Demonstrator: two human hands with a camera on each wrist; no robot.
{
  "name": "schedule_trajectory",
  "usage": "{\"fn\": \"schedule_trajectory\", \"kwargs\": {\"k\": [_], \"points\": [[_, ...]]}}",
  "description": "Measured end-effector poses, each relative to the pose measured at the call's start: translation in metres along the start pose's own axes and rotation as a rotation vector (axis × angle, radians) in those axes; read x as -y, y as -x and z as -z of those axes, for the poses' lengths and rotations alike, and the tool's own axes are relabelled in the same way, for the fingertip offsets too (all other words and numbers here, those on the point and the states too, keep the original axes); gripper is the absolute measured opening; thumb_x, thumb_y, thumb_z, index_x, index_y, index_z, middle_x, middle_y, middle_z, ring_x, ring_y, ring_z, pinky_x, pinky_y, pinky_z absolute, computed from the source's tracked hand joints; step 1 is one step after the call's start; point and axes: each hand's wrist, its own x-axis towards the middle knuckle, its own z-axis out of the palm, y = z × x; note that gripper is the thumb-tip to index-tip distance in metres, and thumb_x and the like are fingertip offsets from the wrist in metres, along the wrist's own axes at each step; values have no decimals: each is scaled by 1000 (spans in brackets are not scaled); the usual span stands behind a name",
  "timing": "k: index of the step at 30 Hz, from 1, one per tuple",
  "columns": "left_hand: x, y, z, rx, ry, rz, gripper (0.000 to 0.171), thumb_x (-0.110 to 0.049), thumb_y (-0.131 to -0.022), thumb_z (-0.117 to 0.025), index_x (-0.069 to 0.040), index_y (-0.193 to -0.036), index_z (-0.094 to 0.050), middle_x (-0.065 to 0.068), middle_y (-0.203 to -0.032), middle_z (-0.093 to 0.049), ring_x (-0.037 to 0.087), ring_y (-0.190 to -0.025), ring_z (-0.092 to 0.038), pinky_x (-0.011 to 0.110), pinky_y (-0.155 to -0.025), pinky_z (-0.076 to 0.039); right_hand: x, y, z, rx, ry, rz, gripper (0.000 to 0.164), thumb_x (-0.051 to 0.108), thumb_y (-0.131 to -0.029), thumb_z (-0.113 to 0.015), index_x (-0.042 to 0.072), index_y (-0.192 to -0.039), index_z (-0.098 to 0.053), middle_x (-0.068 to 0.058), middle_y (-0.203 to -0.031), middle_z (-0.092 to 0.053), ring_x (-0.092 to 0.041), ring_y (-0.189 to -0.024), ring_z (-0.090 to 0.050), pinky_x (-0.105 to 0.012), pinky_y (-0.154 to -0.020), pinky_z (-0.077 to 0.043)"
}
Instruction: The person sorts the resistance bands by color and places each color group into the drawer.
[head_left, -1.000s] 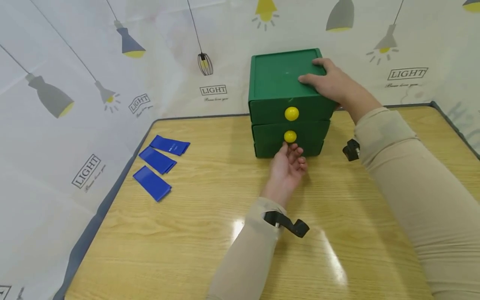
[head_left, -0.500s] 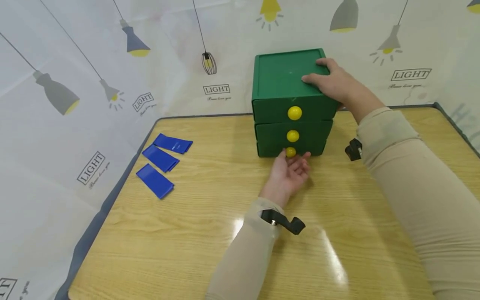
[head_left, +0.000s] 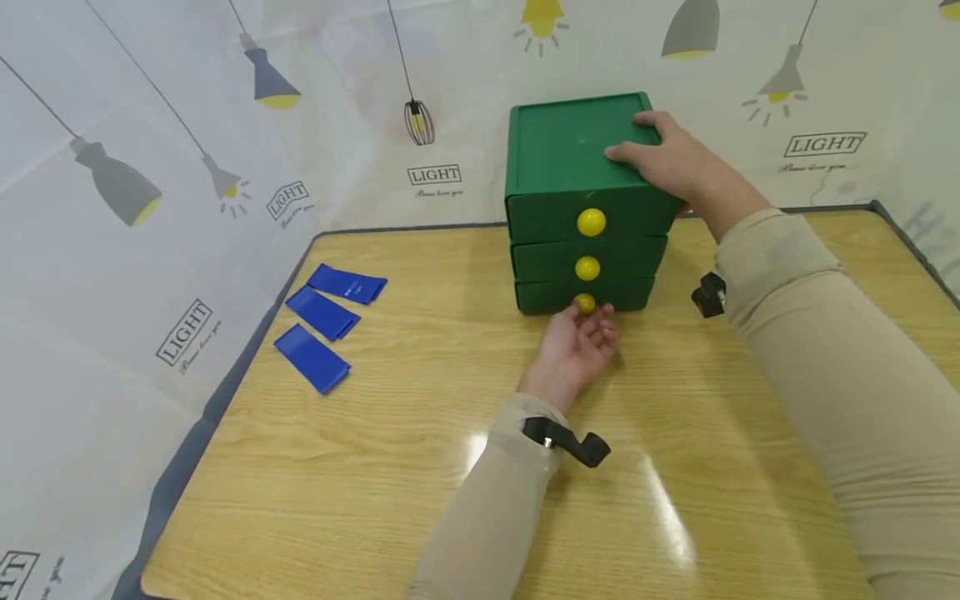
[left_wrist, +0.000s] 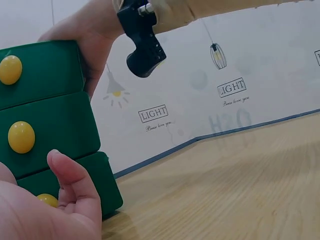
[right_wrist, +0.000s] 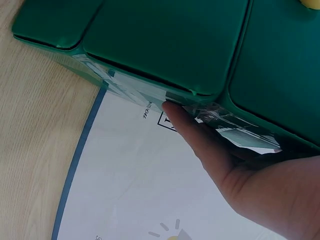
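A green drawer cabinet (head_left: 577, 146) with three stacked drawers stands at the back of the table, a round yellow knob on each front. Palm up, my left hand (head_left: 567, 350) pinches the bottom knob (head_left: 584, 302) from below; in the left wrist view its curled fingers partly cover that knob (left_wrist: 48, 200). My right hand (head_left: 675, 162) grips the cabinet's top right edge, with digits on the top and others down the side. From the right wrist, a finger (right_wrist: 192, 132) lies along the clear-looking side wall. All the drawers appear pushed in.
Three flat blue folded strips (head_left: 311, 358) lie at the left of the wooden table (head_left: 360, 475). A white backdrop (head_left: 337, 92) printed with lamps rises right behind the cabinet. Each wrist carries a black camera mount (head_left: 570, 442).
My left hand dipped, baring the bottom knob, then closed its fingers on it. My right hand keeps its place on the cabinet. The head view shifted slightly.
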Motion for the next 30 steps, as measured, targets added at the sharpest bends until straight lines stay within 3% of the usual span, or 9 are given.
{"fn": "schedule_trajectory", "kwargs": {"k": [8,19,26,30], "points": [[6,17,9,-12,-63,24,33,-31,-117,-41,-5,-112,-60,7,-99,-66,14,-79,-48,24,-73,-42,4,-1,-1,-5,7,3,90,69,-101,-46,42,-170,5,-17,-180,3,-55,-153,-35,-76,-111,-44],[23,50,27,-25,-134,82,35,-32,-117,-40,-7,-112,-64,3,-97,-64,14,-79,-43,24,-72,-36,-1,-1,-1,-3,7,7,91,68,-102,-46,40,-171,6,-17,-180,5,-57,-154,-32,-77,-112,-42],[32,74,44,-18,-191,77,33,-32,-117,-38,-10,-107,-61,1,-91,-60,13,-74,-37,25,-68,-28,0,-1,-3,4,-5,14,90,67,-103,-46,40,-171,5,-17,-180,3,-56,-153,-34,-76,-112,-43],[32,84,50,-2,-217,83,30,-33,-115,-42,-10,-112,-61,1,-92,-61,13,-72,-35,25,-67,-28,-1,-1,-3,-4,-7,12,90,67,-102,-47,41,-171,5,-17,-180,3,-56,-153,-34,-76,-113,-42]]}}
